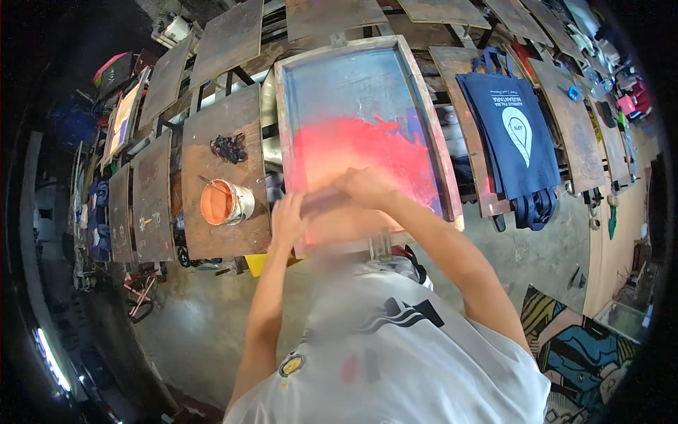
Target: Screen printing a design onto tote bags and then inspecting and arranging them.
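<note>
A wooden-framed printing screen (432, 131) lies in front of me. Its mesh is bluish at the far end, with wet red-pink ink (353, 145) spread over the nearer part. My left hand (287, 220) and my right hand (366, 188) are closed on a squeegee (321, 202), which lies across the near part of the screen. Motion and a hazy patch smear the squeegee's edge, so its contact with the mesh is unclear. Left of the screen, a white bucket (245, 203) holds orange-red ink and a thin stick or handle.
A dark crumpled clump (229, 148) rests on the brown board (201, 244) beside the bucket. Navy tote bags (487, 120) with a white print lie on a board to the right. More boards (229, 39) line the rack beyond. A pink bicycle (143, 286) stands lower left.
</note>
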{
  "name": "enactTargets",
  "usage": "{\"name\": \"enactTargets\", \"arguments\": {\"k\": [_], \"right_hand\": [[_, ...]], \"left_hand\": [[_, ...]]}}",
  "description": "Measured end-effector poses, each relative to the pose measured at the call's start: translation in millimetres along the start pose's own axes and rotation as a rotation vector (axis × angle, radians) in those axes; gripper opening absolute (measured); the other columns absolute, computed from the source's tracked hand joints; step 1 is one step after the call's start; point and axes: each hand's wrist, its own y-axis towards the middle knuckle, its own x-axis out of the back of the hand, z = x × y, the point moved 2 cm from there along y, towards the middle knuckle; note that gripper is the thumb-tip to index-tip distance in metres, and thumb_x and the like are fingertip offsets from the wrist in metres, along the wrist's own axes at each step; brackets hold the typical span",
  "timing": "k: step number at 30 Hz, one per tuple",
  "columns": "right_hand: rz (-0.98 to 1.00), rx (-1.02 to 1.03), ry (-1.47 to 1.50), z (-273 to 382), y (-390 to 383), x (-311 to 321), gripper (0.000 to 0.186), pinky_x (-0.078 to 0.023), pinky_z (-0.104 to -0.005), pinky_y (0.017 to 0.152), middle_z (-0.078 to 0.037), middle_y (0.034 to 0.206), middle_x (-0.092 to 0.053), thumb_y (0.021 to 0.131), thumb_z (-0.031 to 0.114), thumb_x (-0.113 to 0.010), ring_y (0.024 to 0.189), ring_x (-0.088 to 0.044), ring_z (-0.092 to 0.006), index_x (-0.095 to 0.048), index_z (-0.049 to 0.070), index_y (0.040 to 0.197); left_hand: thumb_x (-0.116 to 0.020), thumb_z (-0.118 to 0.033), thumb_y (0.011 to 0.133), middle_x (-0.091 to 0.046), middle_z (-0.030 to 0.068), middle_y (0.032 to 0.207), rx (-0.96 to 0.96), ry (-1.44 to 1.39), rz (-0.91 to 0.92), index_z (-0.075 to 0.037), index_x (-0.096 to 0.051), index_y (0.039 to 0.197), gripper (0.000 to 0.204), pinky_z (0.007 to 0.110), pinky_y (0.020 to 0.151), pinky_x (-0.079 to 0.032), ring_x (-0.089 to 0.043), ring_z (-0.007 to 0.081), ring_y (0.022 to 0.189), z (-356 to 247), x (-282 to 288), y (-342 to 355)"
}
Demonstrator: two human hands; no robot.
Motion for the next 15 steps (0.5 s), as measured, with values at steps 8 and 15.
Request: {"name": "enactTargets", "arguments": {"k": [8, 15], "right_hand": [[-0.197, -0.157, -0.047, 2.8, -23.3, -13.1, 0.038, -0.055, -0.0447, 0.075, -0.010, 0.101, -0.068, 0.079, 0.024, -0.072, 0.105, -0.063, -0.0290, -0.057, 0.010, 0.110], [-0.382, -0.730, 0.060, 7.8, -103.5, 1.9, 0.036, -0.052, -0.0509, 0.073, -0.020, 0.089, -0.066, 0.076, 0.022, -0.075, 0.087, -0.065, -0.0406, -0.051, 0.003, 0.096]], "left_hand": [[-0.077, -0.026, 0.075, -0.061, 0.0100, 0.110, -0.266, -0.016, 0.130, -0.011, -0.056, 0.117, 0.049, 0.043, 0.090, -0.046, -0.059, 0.0333, 0.105, -4.1, 27.3, 54.9], [-0.079, -0.011, 0.070, -0.058, 0.0053, 0.114, -0.618, 0.025, 0.190, -0.012, -0.057, 0.116, 0.051, 0.043, 0.097, -0.044, -0.054, 0.0273, 0.115, -92.3, -21.7, 130.9]]}}
